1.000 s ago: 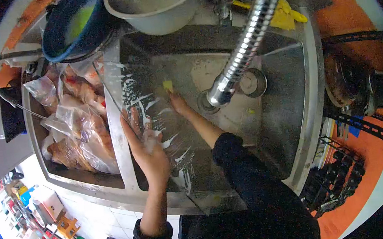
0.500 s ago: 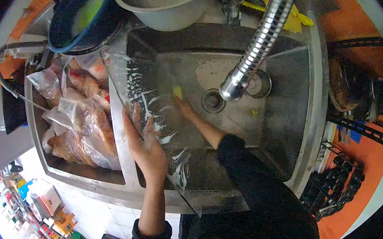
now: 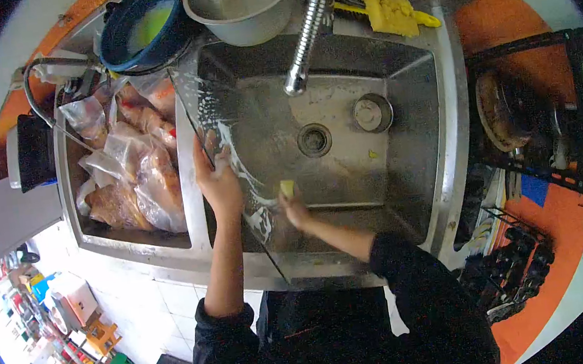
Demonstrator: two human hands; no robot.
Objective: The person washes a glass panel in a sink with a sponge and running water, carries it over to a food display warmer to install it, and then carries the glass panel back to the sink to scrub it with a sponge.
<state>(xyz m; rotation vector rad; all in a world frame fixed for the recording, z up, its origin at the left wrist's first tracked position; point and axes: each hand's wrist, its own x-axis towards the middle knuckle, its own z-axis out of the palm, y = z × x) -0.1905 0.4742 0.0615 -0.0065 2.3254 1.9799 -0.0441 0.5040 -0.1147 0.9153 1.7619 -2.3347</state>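
Observation:
A clear glass-like pane (image 3: 237,161), streaked with white suds, stands tilted over the sink (image 3: 351,197). Its dark edge runs from the back rim down to the front. My left hand (image 3: 220,186) grips the pane along this edge, fingers on one side and thumb on the other. Lower and to the right, my right hand (image 3: 296,210) has its fingers closed on a small yellow sponge (image 3: 287,187) beside the suds. Whether the sponge touches the pane I cannot tell.
Bagged meat (image 3: 133,168) fills the left basin. A metal bowl (image 3: 243,26) and a dark blue basin (image 3: 138,34) stand behind. The tap (image 3: 297,73) hangs over the sink, near a round tin (image 3: 372,113). A yellow brush (image 3: 425,19) lies at the back right.
My right hand has moved with the sponge toward the front of the sink. My left hand still grips the pane's edge. The whole view has shifted, with the tap now farther left.

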